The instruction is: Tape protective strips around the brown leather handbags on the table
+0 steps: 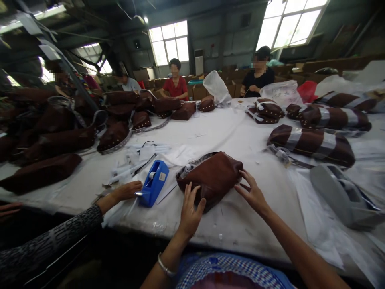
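A brown leather handbag (215,176) lies on its side on the white table (210,138) in front of me. My left hand (191,210) rests against its near left side, fingers spread. At its right end, my right hand (251,192) has its fingertips on or close to the leather, thumb and fingers apart. The bag's strap, partly hidden, runs along its far left edge. Just left of the bag stands a blue tape dispenser (155,182), and a co-worker's hand (130,190) reaches to its left side.
Brown bags (66,138) are heaped at the left. Bags bound with clear wrapping (313,144) lie at the right, behind a grey tape dispenser (343,194). Paper scraps and thin strips (129,162) are scattered beyond the blue dispenser. Several people work along the far side.
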### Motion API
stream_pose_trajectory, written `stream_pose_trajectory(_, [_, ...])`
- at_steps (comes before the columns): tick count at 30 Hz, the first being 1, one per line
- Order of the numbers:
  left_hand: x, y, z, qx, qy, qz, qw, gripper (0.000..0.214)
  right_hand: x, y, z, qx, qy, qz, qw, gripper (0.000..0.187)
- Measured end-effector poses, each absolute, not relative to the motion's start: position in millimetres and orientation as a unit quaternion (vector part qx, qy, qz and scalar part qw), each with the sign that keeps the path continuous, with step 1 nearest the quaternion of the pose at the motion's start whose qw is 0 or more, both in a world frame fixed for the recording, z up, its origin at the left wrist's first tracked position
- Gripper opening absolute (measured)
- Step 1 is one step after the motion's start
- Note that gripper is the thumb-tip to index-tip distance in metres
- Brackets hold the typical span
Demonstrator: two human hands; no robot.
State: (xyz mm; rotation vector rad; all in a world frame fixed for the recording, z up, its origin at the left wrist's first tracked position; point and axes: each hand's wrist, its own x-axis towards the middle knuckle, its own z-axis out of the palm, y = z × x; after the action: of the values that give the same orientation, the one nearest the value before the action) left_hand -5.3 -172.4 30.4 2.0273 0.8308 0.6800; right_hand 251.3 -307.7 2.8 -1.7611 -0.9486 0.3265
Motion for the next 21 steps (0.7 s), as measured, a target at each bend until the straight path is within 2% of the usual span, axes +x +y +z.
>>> stream_pose_trajectory(2, [-1.7, -157.6, 36.6, 0.799, 0.332, 0.282, 0.415, 0.047, 224.5, -329.6, 0.1, -0.739, -0.431, 0.169, 0.489, 0.065])
stream_pose_trajectory(4, [-0.3, -148.1, 43.1, 0.805, 0.329, 0.272, 0.411, 0.045, 200.2, -355.8, -2.0, -0.716, -0.523, 0.206, 0.413, 0.05])
stream_pose_trajectory(5, [0.7, -146.4, 45.9, 0.815, 0.324, 0.264, 0.402, 0.046, 193.3, -365.6, -1.1, -0.705, -0.564, 0.193, 0.386, 0.04])
stream_pose_trajectory(7, [5.4, -148.6, 50.0, 0.841, 0.308, 0.251, 0.366, 0.053, 196.1, -372.0, 6.3, -0.713, -0.58, 0.094, 0.383, 0.028])
stream_pose_trajectory(8, [9.4, -152.0, 50.8, 0.856, 0.298, 0.246, 0.345, 0.057, 206.0, -367.8, 12.1, -0.733, -0.552, 0.032, 0.396, 0.03])
stream_pose_trajectory(10, [19.8, -160.9, 48.9, 0.879, 0.285, 0.235, 0.302, 0.064, 237.4, -347.3, 23.6, -0.775, -0.463, -0.056, 0.426, 0.047])
stream_pose_trajectory(12, [30.3, -168.3, 42.8, 0.893, 0.288, 0.223, 0.265, 0.07, 270.6, -320.7, 29.2, -0.794, -0.409, -0.052, 0.447, 0.065])
stream_pose_trajectory(14, [36.3, -169.6, 35.1, 0.898, 0.294, 0.226, 0.237, 0.07, 289.9, -301.3, 26.1, -0.792, -0.388, 0.015, 0.472, 0.072])
stream_pose_trajectory(18, [26.2, -153.6, 30.9, 0.899, 0.292, 0.248, 0.212, 0.056, 272.2, -315.4, 7.0, -0.776, -0.386, 0.075, 0.493, 0.072])
stream_pose_trajectory(21, [11.5, -139.3, 42.3, 0.919, 0.269, 0.218, 0.189, 0.057, 238.7, -352.7, 6.1, -0.793, -0.421, 0.057, 0.436, 0.06])
